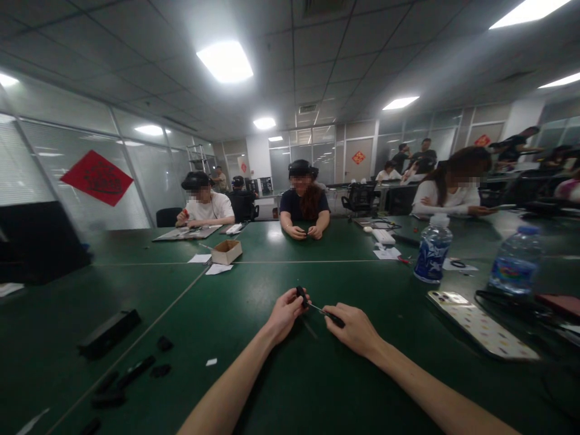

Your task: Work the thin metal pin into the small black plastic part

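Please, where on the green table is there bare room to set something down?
Bare tabletop shows between the small box and the left hand, and between the right hand and the phone. Crowded: left side, with black parts; right side, with bottles.

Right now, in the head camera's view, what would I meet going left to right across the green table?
Long black part → open cardboard box → left hand holding a small black piece → right hand holding a black-handled tool → pale-capped bottle → blue-capped bottle.
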Motion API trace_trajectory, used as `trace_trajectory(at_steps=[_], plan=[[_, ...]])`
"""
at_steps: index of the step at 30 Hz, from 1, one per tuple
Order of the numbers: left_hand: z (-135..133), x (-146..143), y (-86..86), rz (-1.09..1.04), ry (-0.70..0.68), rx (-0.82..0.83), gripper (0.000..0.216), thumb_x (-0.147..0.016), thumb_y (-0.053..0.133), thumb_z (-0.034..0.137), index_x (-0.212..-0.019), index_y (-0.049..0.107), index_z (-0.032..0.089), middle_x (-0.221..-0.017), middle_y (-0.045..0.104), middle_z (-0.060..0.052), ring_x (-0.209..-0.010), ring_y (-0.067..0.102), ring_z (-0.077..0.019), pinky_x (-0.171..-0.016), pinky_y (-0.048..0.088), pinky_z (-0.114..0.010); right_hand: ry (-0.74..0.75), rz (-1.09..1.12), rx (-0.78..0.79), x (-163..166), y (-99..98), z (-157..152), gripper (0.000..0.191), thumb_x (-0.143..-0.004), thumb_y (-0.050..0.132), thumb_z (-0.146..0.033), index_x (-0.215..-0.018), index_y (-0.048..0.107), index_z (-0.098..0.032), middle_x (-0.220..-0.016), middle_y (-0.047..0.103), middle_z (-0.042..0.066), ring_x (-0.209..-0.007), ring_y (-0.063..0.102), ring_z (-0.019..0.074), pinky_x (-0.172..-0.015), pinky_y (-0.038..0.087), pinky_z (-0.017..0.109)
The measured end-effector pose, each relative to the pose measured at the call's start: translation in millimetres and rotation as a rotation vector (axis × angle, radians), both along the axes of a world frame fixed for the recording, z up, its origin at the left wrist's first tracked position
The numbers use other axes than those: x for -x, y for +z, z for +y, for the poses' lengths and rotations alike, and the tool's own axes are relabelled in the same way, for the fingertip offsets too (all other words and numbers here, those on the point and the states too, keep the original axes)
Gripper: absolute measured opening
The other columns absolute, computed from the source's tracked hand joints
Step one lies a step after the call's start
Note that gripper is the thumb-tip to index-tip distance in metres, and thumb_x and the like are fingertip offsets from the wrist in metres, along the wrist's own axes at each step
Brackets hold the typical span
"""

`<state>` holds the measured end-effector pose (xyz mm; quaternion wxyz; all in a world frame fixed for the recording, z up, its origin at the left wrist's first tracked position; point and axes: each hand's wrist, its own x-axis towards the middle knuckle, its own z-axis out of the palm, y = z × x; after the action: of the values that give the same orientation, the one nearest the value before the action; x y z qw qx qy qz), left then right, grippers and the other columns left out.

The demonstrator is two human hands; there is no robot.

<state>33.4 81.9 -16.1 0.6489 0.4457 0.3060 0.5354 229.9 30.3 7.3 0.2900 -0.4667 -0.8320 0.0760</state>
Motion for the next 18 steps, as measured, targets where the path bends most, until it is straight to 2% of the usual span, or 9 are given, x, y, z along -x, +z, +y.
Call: trace_trajectory(at_steps=[4,10,18], plan=[[-1.3,-0.6,2.4,0.02,-0.005,-0.027,0.025,-0.075,0.067,0.02,-0.099,0.063,0.014,-0.097,0.062,-0.01,-0.093,0.059,-0.0191,-0.088,0.044,-0.034,0.014,0.002,0.009,-0.2,-0.3,0.0,0.029,-0.089,0.042,-0.028,-0.105,0.063,-0.018,-0.084,0.062,0.005,-0.068,0.058,0.0152,-0.061,0.048,0.025],[-3.5,-1.3,8.7,0.039,-0.012,-0.026,0.026,-0.073,0.069,0.025,-0.094,0.061,0.012,-0.089,0.062,-0.008,-0.084,0.058,-0.0167,-0.08,0.045,-0.03,0.001,-0.008,0.023,0.7,0.9,-0.8,0.028,-0.091,0.039,-0.028,-0.109,0.059,-0.019,-0.092,0.062,0.007,-0.077,0.059,0.0175,-0.067,0.049,0.028],[-1.2,-1.5,8.6,0.007,-0.036,-0.035,0.03,-0.07,0.072,0.029,-0.09,0.059,0.013,-0.086,0.062,-0.006,-0.079,0.058,-0.0144,-0.076,0.043,-0.027,-0.02,-0.038,0.016,3.0,-0.1,-1.6,0.029,-0.092,0.037,-0.028,-0.109,0.058,-0.019,-0.095,0.062,0.007,-0.078,0.06,0.0182,-0.068,0.049,0.029]])
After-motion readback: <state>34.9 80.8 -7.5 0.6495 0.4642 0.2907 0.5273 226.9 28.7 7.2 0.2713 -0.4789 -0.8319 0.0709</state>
